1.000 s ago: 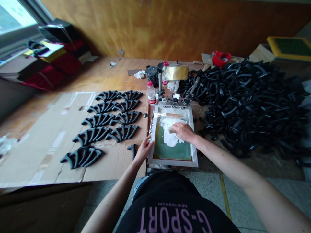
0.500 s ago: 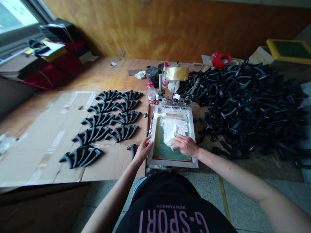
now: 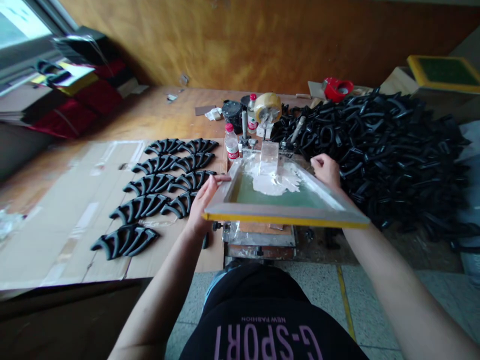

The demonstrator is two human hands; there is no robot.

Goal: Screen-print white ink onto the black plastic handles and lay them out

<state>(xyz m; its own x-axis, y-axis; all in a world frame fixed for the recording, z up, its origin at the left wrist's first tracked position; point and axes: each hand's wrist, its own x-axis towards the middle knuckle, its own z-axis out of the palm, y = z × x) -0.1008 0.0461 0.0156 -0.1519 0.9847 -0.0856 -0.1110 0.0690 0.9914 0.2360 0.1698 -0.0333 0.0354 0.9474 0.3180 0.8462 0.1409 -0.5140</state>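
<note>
A screen-printing frame [image 3: 285, 211] with green mesh stands tilted, its front edge raised off the fixture [image 3: 258, 239]. White ink [image 3: 277, 186] lies on the mesh, and a pale, ink-coated squeegee [image 3: 269, 156] rests upright in it. My left hand [image 3: 204, 200] is closed on the frame's left side, fingers along the rim. My right hand [image 3: 327, 171] is beyond the right rim, beside the heap of black curved handles [image 3: 390, 155]. Its fingers are curled, with nothing visible in them. One black handle [image 3: 205, 241] lies partly hidden behind my left forearm.
Rows of black handles [image 3: 150, 185] lie on cardboard [image 3: 75, 220] to the left. Behind the frame stand a red-capped bottle [image 3: 231, 145], a second bottle [image 3: 252, 112], a black pot [image 3: 232, 114] and a tape roll [image 3: 267, 106]. A red tape dispenser [image 3: 337, 91] sits farther back.
The frame's front edge has swung up from lying flat. My right hand has let go of the squeegee and moved right and away from me. My left hand has risen with the frame.
</note>
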